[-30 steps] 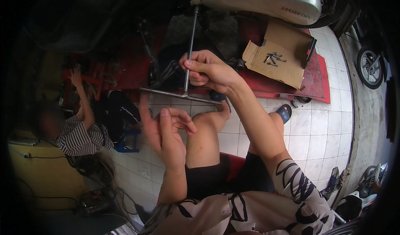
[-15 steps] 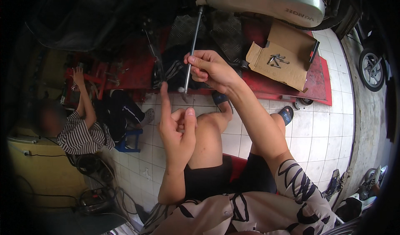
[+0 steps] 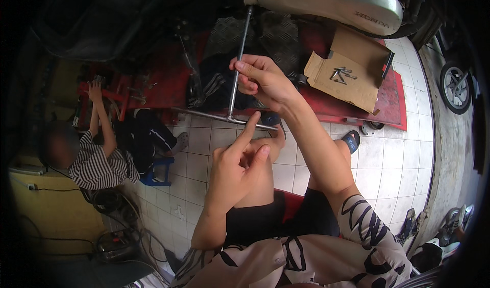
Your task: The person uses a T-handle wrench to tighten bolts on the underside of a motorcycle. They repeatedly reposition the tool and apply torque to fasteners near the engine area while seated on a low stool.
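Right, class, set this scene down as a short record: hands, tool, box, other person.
Right hand: grips the T-handle wrench by its shaft
Left hand: index finger extended in front of the crossbar, contact unclear
Wrench tip: at the left end of the silver cover
Cardboard box: open on the red platform, bolts in it
Other person: striped shirt, at a blue stool

Around the white tiled floor [image 3: 375, 178] of a workshop

At left, a co-worker [image 3: 105, 130] in a striped shirt [image 3: 109, 168] sits on a blue stool [image 3: 159, 173], arms stretched toward a red metal frame [image 3: 120, 95]. Nearer on that side stands a yellow cabinet [image 3: 58, 211], with dark cables [image 3: 143, 234] trailing on its right. At far right, a motorcycle wheel [image 3: 455, 88] shows beside a concrete strip [image 3: 446, 165].
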{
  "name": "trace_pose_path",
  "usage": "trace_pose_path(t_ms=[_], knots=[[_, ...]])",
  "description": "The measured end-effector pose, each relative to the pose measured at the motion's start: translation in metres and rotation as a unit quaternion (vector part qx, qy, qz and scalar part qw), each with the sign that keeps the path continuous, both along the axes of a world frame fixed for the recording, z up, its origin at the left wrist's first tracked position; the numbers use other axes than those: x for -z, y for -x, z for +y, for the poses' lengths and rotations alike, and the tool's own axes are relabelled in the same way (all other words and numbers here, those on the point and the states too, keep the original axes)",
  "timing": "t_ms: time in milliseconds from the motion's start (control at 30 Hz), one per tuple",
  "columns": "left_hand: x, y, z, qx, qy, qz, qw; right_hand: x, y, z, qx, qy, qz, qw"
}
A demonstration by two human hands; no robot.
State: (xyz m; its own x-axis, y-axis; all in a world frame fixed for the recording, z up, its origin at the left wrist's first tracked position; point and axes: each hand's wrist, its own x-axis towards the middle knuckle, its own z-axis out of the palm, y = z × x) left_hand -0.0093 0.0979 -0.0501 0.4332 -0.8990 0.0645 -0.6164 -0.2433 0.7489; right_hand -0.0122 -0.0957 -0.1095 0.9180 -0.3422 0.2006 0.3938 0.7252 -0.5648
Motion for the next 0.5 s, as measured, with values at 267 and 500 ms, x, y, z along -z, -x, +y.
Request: trace_pose_path(t_ms=[267,500], knots=[[-0.005,0.003,-0.004,0.007,0.102,-0.026,0.994,0.002,-0.001,0.001,0.022,0.002,0.008,1.0],[0.006,-0.007,-0.006,-0.12,0.055,0.069,0.989,-0.002,0.002,-0.002,0.03,0.005,-0.015,0.999]])
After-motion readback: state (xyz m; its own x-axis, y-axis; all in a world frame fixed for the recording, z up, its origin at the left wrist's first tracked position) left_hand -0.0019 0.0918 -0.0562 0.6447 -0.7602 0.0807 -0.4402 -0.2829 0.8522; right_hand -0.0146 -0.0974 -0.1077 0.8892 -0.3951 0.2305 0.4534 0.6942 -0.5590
